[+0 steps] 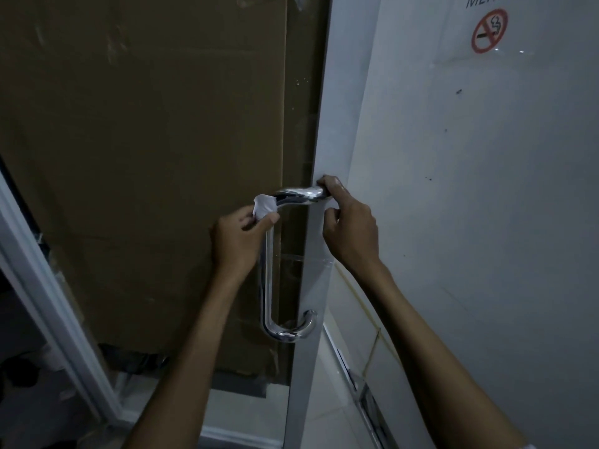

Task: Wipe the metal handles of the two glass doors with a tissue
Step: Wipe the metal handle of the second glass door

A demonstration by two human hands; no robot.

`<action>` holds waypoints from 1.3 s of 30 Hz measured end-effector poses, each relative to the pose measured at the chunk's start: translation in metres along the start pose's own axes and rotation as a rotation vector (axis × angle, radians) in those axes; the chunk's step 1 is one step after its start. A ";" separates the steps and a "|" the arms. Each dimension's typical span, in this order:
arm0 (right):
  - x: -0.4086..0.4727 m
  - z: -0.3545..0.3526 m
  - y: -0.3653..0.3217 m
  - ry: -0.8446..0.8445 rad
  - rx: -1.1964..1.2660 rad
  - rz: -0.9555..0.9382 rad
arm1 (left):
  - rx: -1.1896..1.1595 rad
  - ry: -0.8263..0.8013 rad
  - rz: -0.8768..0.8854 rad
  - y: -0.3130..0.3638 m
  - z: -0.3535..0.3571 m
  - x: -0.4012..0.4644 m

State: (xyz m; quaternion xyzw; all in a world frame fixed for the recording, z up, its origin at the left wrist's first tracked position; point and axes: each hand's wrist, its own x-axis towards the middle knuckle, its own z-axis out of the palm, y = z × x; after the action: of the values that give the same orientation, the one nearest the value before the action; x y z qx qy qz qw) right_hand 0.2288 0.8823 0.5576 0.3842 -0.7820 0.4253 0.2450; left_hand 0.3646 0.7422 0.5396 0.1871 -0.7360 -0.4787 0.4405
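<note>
One polished metal handle [269, 270] shows, a round chrome tube bent into a long U: a straight vertical run with a curved elbow at the top and a hooked bend at the bottom, both ends meeting the glass door [311, 367] near its free vertical edge. The tube is smooth and mirror-bright, catching pale glints along its upper bend. The left hand [238, 238] pinches one crumpled white tissue [265, 205] between thumb and curled fingers, pressing the soft wad against the handle's upper elbow. The right hand [348, 222] has its fingers curled over the top end of the handle where it joins the door's edge, with the thumb held below; how tightly it grips cannot be told. Behind the glass stands a large sheet of brown cardboard [146, 124], matt and creased. To the right is a smooth pale wall [486, 222] with a few dark specks and one round red no-smoking sticker [489, 30] near its upper edge.
</note>
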 end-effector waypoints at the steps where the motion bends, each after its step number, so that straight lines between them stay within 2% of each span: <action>1: 0.001 0.000 0.000 0.002 0.002 -0.003 | 0.003 -0.140 -0.059 0.006 -0.012 0.010; 3: 0.001 0.001 -0.001 0.005 -0.001 -0.011 | 0.102 -0.389 -0.136 0.018 -0.037 0.032; 5: 0.002 0.001 -0.001 0.007 0.000 -0.014 | 0.229 -0.497 -0.131 0.028 -0.047 0.052; 7: 0.002 0.001 -0.001 0.006 -0.002 -0.009 | 0.289 -0.479 -0.049 0.038 -0.042 0.059; 10: 0.001 0.000 0.000 0.005 -0.001 -0.018 | 0.214 -0.374 0.083 0.039 -0.027 0.048; 16: -0.001 -0.001 0.000 0.001 -0.014 -0.009 | -0.153 -0.340 -0.016 0.006 -0.025 0.029; 21: -0.002 -0.003 -0.002 0.001 -0.015 -0.016 | -0.010 -0.349 0.104 0.021 -0.026 0.042; 29: -0.004 -0.013 -0.011 0.001 -0.084 -0.046 | -0.092 -0.373 0.097 0.014 -0.025 0.038; 33: 0.000 -0.015 -0.034 0.023 -0.209 -0.213 | -0.078 -0.406 0.075 0.011 -0.030 0.039; 36: -0.005 -0.001 -0.051 -0.110 -0.292 -0.470 | -0.114 -0.389 0.072 0.008 -0.029 0.043; 39: -0.008 0.008 -0.055 -0.160 -0.341 -0.534 | -0.189 -0.406 0.069 0.001 -0.027 0.046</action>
State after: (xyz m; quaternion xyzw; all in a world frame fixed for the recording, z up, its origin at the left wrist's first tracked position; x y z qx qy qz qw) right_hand 0.2780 0.8594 0.5736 0.5611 -0.7305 0.1775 0.3466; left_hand 0.3626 0.6963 0.5663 0.0197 -0.7675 -0.5580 0.3149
